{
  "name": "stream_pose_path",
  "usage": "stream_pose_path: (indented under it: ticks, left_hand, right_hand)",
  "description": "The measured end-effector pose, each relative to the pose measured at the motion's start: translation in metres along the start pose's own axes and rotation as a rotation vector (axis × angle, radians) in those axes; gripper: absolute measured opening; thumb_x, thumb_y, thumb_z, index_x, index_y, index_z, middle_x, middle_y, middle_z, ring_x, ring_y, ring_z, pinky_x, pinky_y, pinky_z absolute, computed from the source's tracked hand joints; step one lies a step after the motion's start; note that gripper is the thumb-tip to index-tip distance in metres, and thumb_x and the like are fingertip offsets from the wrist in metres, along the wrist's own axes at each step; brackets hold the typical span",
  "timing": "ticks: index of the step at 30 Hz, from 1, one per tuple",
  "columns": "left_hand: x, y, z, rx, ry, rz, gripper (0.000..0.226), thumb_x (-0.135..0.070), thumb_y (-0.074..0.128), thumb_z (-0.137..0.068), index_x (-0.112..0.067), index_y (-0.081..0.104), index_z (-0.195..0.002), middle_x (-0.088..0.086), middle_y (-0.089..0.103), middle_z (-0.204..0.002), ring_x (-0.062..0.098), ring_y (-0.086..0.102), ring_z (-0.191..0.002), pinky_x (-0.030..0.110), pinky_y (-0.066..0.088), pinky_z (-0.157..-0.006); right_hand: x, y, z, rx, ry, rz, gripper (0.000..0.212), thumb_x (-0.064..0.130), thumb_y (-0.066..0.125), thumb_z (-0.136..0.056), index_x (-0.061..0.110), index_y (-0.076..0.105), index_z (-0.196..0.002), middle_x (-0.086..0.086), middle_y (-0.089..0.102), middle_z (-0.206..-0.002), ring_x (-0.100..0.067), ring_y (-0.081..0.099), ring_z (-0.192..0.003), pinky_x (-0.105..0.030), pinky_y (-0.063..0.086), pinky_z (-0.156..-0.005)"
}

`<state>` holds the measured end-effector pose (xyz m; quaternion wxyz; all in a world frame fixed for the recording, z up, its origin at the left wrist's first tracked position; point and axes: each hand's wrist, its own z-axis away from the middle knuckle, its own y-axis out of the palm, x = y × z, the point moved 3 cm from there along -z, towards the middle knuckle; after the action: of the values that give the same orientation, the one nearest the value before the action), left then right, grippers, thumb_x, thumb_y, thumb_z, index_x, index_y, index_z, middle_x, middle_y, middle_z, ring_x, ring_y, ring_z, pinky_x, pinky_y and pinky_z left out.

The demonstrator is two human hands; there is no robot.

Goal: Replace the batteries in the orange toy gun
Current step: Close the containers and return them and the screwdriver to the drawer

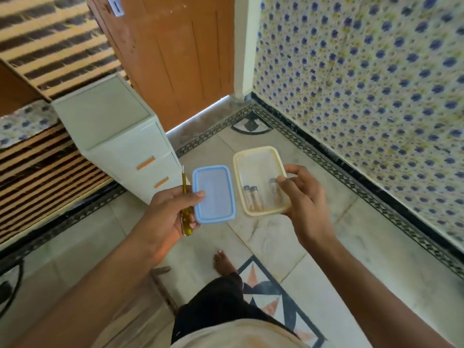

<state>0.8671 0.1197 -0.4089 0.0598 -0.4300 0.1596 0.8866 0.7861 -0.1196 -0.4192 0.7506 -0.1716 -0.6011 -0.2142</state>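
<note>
A white drawer unit (120,136) stands at the floor's left edge, beside an orange door (175,59). Above the marble floor (271,242), a person's left hand (165,214) grips a yellow-handled screwdriver (185,188) in curled fingers, its thumb pinning a blue lid (216,197). Just beside the lid, the right hand (306,204) pinches the right edge of a clear, cream-rimmed container (259,150). Three batteries (253,199) lie inside, toward its near end. A flower-patterned tiled wall (376,84) runs along the right.

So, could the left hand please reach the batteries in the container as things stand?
Probably not: the left hand holds the screwdriver and blue lid, leaving no fingers free for the batteries.
</note>
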Motion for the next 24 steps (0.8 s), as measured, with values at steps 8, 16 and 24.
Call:
stream_pose_path:
  ticks: [8,16,24]
  left_hand:
    - [-0.068,-0.071,-0.062,-0.103,0.045,0.011,0.027,-0.012,0.066,-0.096,-0.003,0.072,-0.120,0.026,0.069,-0.106,0.025,0.061,-0.084,0.025,0.046,-0.056]
    - [-0.114,-0.139,-0.136,-0.331,0.058,0.161,0.012,-0.009,0.068,-0.094,-0.002,0.073,-0.103,0.013,0.068,-0.081,0.016,0.059,-0.061,0.022,0.043,-0.045]
    - [-0.163,-0.202,-0.213,-0.574,0.040,0.289,0.013,-0.008,0.076,-0.089,0.000,0.069,-0.097,0.013,0.062,-0.076,0.019,0.049,-0.055,0.023,0.041,-0.043]
  right_hand:
    - [0.012,0.099,-0.089,0.181,0.091,-0.006,0.015,0.014,0.061,-0.102,0.018,0.070,-0.114,-0.021,0.072,-0.104,-0.039,0.074,-0.099,-0.069,0.061,-0.078]
    - [0.022,0.210,-0.195,0.352,0.156,-0.036,0.018,0.005,0.056,-0.102,0.006,0.068,-0.115,-0.011,0.074,-0.089,-0.025,0.074,-0.086,-0.052,0.058,-0.077]
    - [0.022,0.321,-0.308,0.517,0.136,0.064,0.018,0.007,0.058,-0.102,0.013,0.067,-0.116,-0.018,0.070,-0.102,-0.031,0.074,-0.098,-0.045,0.064,-0.068]
